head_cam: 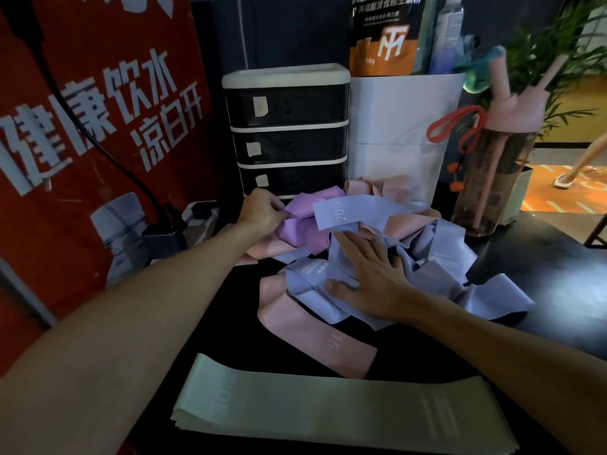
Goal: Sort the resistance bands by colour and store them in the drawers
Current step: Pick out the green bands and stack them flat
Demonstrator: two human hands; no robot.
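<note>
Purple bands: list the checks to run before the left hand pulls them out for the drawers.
1. Left hand grips the purple stretchy bands: ok.
2. Those bands free of the pile: not ok, the blue band marked 20 overlaps them.
3. Right hand flat on the blue bands, steadying the pile: ok.
4. A drawer of the black three-drawer cabinet open: not ok, all shut.
5. Colours on the drawer labels: cannot tell.

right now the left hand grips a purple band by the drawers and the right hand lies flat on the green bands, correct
Not quite. In the head view the right hand lies flat on the blue bands, not the green bands, which sit untouched nearer the person. The left hand does grip a purple band by the drawers.
</note>
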